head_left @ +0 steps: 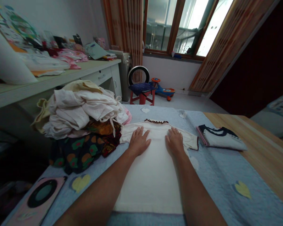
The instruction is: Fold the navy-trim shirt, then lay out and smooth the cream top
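A white short-sleeved shirt (155, 175) with dark brown trim at the collar and on the right sleeve's edge lies spread out flat, collar away from me. My left hand (139, 142) rests on its upper left part, fingers stretched out. On the upper right part, my right hand (174, 140) lies flat with its fingers extended. Both palms press on the cloth and grip nothing. Under the shirt is a light blue blanket (217, 188) with heart shapes. The shirt's left sleeve reaches to a heap of crumpled clothes (85, 106).
Folded clothes (221, 138) with navy trim lie at the right, by the bare wood surface (257, 135). A pink phone-like object (39, 201) is at the front left. A cluttered white desk (91, 69) runs along the left wall. Beyond are a red stool (142, 97) and a blue ride-on toy (165, 91).
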`<state>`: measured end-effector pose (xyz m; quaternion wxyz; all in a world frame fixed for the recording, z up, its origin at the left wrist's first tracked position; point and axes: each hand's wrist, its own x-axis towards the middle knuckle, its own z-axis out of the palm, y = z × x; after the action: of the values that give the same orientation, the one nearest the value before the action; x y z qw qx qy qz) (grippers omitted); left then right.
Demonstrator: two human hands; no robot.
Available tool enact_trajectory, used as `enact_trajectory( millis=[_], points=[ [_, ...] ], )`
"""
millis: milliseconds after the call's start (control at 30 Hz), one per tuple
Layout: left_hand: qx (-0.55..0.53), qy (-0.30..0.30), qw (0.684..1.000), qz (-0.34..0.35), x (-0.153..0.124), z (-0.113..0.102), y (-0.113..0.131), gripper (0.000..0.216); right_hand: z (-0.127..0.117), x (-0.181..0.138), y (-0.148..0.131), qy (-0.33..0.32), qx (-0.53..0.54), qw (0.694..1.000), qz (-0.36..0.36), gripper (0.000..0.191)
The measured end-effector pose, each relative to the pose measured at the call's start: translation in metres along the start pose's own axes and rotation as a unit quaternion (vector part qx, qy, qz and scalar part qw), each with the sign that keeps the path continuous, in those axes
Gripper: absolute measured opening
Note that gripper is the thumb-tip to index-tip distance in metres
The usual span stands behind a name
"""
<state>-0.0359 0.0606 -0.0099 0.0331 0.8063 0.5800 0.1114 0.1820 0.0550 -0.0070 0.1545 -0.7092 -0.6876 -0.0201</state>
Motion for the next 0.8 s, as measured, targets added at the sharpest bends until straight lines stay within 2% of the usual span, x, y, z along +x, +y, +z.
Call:
enact_trajectory(
  millis=[100, 200, 433, 667, 800],
  points=[
    [0.003, 0.006, 1.0, 0.003, 0.0, 0.0, 0.0, 0.057, 0.004, 0.0, -0.012, 0.006, 0.076, 0.994, -0.084, 0.04],
    [0.007, 0.011, 1.0, 0.005, -0.001, -0.001, 0.0, 0.056, 0.005, -0.003, -0.023, -0.025, 0.101, 0.988, -0.115, 0.038],
    [0.003, 0.01, 1.0, 0.007, -0.001, -0.001, 0.0, 0.055, -0.006, -0.007, -0.035, -0.122, 0.033, 0.988, -0.085, 0.052],
    [0.002, 0.013, 1.0, 0.008, 0.0, -0.001, 0.0, 0.055, -0.008, -0.004, -0.04, -0.124, 0.004, 0.989, -0.081, 0.054],
    [0.005, 0.015, 1.0, 0.01, -0.001, -0.002, 0.0, 0.055, -0.017, 0.006, -0.046, -0.118, -0.028, 0.989, -0.088, 0.047]
  ],
)
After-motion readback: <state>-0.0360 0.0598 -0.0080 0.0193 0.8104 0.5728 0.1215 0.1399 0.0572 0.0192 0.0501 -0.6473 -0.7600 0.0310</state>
